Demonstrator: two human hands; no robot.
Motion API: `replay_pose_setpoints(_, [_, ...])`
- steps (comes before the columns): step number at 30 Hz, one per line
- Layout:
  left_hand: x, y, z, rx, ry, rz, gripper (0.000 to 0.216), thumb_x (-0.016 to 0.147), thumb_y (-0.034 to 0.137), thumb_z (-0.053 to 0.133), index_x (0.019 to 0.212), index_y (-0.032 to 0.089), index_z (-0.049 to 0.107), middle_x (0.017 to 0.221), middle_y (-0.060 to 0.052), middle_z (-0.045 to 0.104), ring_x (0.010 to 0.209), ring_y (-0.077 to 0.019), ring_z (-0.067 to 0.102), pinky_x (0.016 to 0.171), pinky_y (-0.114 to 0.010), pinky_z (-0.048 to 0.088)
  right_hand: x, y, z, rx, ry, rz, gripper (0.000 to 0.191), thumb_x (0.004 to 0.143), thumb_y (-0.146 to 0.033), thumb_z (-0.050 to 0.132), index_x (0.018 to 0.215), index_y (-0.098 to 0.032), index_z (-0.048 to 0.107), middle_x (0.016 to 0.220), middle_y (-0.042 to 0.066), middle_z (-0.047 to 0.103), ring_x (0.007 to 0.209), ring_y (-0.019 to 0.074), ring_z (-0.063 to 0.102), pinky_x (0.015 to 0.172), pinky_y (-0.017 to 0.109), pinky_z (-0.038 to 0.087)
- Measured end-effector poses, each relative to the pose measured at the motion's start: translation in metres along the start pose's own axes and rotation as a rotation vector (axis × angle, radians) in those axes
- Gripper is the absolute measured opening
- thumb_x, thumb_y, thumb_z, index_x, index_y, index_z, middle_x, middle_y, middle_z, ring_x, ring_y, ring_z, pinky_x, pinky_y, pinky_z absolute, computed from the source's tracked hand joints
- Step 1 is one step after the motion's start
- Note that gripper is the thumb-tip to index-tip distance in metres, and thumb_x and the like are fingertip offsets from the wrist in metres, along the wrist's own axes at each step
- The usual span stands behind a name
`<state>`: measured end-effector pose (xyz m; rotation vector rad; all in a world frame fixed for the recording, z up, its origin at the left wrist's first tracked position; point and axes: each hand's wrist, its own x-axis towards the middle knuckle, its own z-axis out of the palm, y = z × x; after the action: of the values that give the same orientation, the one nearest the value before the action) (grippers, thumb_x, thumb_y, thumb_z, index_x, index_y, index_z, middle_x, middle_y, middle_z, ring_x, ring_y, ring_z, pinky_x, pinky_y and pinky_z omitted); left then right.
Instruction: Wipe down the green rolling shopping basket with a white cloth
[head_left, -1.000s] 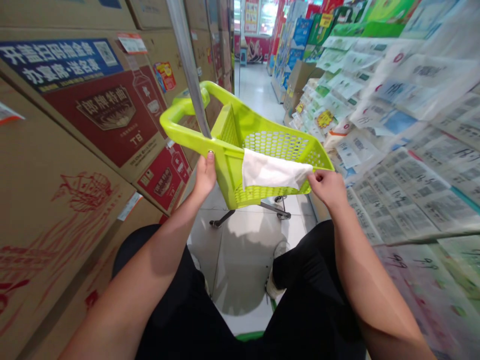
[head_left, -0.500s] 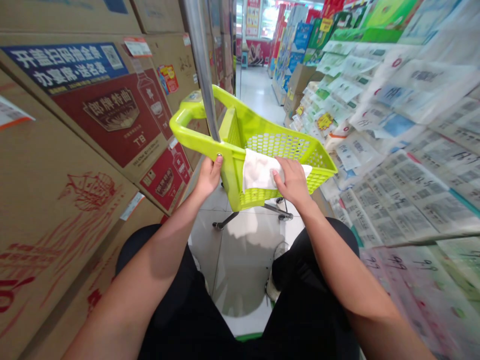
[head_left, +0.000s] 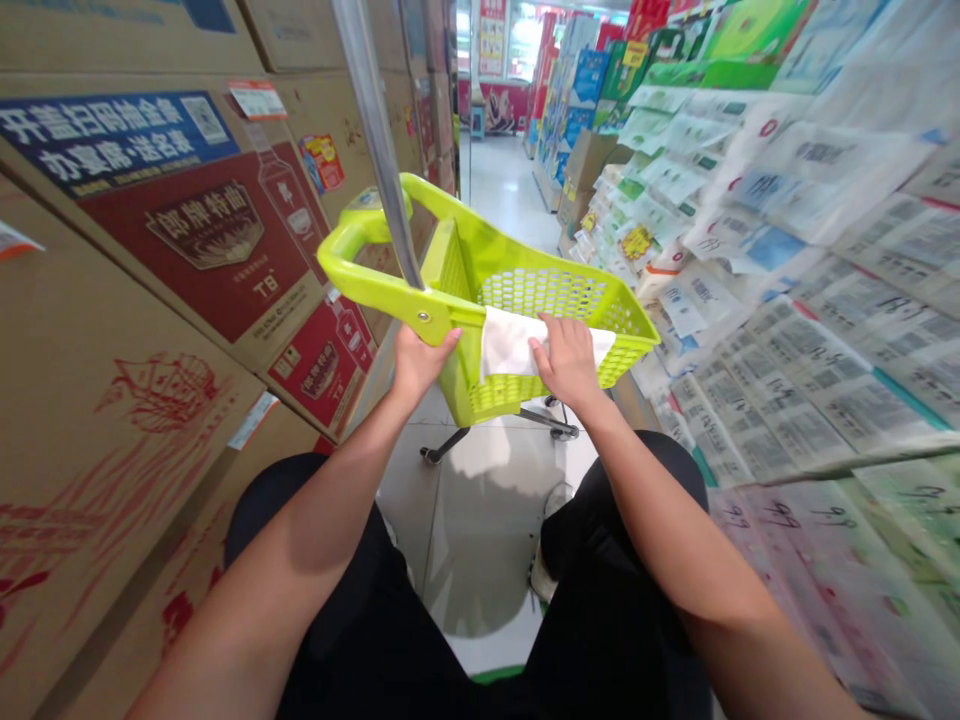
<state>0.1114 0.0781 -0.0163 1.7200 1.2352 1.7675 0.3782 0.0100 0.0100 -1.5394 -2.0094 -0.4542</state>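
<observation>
A small lime-green shopping cart [head_left: 450, 300] stands in front of me, its handle to the left and its perforated basket to the right. My left hand [head_left: 421, 362] grips the cart's near side below the handle, thumb lying on the plastic beside a round rivet; its other fingers are mostly hidden. A white cloth [head_left: 506, 342] is draped over the near rim of the basket. With fingers bent over the rim, my right hand [head_left: 568, 358] presses this cloth against the basket's side. The inside of the basket shows only in part.
A metal pole [head_left: 382, 140] rises from the cart's handle end. Stacked cardboard boxes [head_left: 202, 240] line the left side. On the right are piled plastic-wrapped packs [head_left: 817, 370]. A tiled aisle [head_left: 499, 180] runs ahead beyond the cart.
My left thumb has moved from over the rivet to its right, uncovering it. The right hand stays on the cloth at the rim. The whole scene has shifted slightly left in view.
</observation>
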Motion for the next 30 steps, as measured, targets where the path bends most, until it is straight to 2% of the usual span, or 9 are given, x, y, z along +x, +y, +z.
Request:
replay_pose_setpoints(5, [-0.001,0.008,0.0,0.113,0.041,0.027,0.04,0.066,0.045,0.087,0.09,0.019,0.068,0.094,-0.008,0.075,0.092,-0.0273,0.072,0.094,-0.045,0.06,0.005,-0.012,0.002,0.015,-0.012,-0.029,0.062,0.11,-0.046,0.029,0.162,-0.014,0.037,0.129,0.017,0.062,0.12,0.033,0.052,0.112,0.049,0.035])
replay_pose_setpoints(8, [0.005,0.003,-0.003,0.122,0.067,0.014,0.039,0.065,0.042,0.086,0.089,0.019,0.067,0.092,-0.008,0.074,0.087,-0.0265,0.071,0.093,-0.047,0.06,0.005,-0.005,0.003,0.004,0.017,0.022,0.055,0.111,-0.043,0.027,0.156,-0.018,0.047,0.122,0.015,0.065,0.116,0.0307,0.054,0.111,0.046,0.035])
replay_pose_setpoints(12, [0.018,-0.006,-0.01,0.082,0.092,-0.007,0.041,0.062,0.041,0.087,0.09,0.019,0.066,0.091,-0.007,0.074,0.085,-0.0258,0.071,0.091,-0.047,0.061,0.002,0.019,0.002,-0.077,0.006,0.109,0.046,0.11,-0.043,0.031,0.127,-0.018,0.066,0.112,0.015,0.068,0.109,0.0317,0.056,0.105,0.046,0.038])
replay_pose_setpoints(16, [0.025,-0.014,-0.015,-0.026,0.068,-0.04,0.043,0.065,0.04,0.085,0.097,0.019,0.065,0.099,-0.01,0.075,0.089,-0.0264,0.072,0.092,-0.048,0.061,-0.005,0.04,0.0,-0.142,-0.022,0.137,0.041,0.108,-0.045,0.038,0.116,-0.018,0.068,0.106,0.014,0.068,0.104,0.032,0.055,0.101,0.045,0.039])
replay_pose_setpoints(19, [0.02,-0.014,-0.012,-0.062,0.137,-0.035,0.05,0.068,0.038,0.084,0.108,0.019,0.06,0.113,-0.013,0.074,0.103,-0.028,0.072,0.103,-0.05,0.058,-0.009,0.044,0.004,-0.134,0.005,0.126,0.042,0.108,-0.042,0.035,0.12,-0.017,0.067,0.107,0.016,0.066,0.104,0.033,0.053,0.1,0.047,0.039])
replay_pose_setpoints(21, [0.012,-0.011,-0.009,-0.041,0.173,-0.025,0.055,0.069,0.037,0.085,0.113,0.019,0.057,0.119,-0.015,0.072,0.111,-0.0286,0.07,0.108,-0.05,0.054,-0.009,0.04,0.008,-0.129,0.032,0.149,0.044,0.108,-0.038,0.032,0.123,-0.014,0.066,0.11,0.019,0.064,0.106,0.0347,0.05,0.1,0.05,0.038])
replay_pose_setpoints(24, [-0.001,0.0,-0.005,-0.002,0.15,-0.009,0.056,0.072,0.037,0.085,0.116,0.02,0.055,0.121,-0.015,0.071,0.118,-0.0293,0.068,0.113,-0.048,0.051,-0.002,0.024,0.012,-0.099,0.026,0.168,0.046,0.108,-0.032,0.028,0.124,-0.011,0.065,0.113,0.021,0.062,0.108,0.036,0.048,0.101,0.052,0.037])
replay_pose_setpoints(27, [-0.013,0.012,0.002,0.016,0.118,-0.014,0.056,0.073,0.035,0.085,0.118,0.021,0.054,0.121,-0.014,0.07,0.121,-0.0305,0.067,0.114,-0.048,0.051,0.007,-0.004,0.013,-0.042,0.023,0.113,0.047,0.109,-0.035,0.026,0.126,-0.012,0.063,0.114,0.02,0.061,0.108,0.0355,0.049,0.101,0.05,0.038])
replay_pose_setpoints(30, [-0.025,0.023,0.011,0.02,0.084,-0.027,0.057,0.072,0.031,0.086,0.118,0.023,0.054,0.122,-0.012,0.069,0.122,-0.0314,0.066,0.114,-0.048,0.05,0.014,-0.034,0.013,0.016,0.085,0.108,0.047,0.109,-0.039,0.026,0.129,-0.013,0.061,0.117,0.019,0.06,0.11,0.0348,0.049,0.103,0.05,0.038])
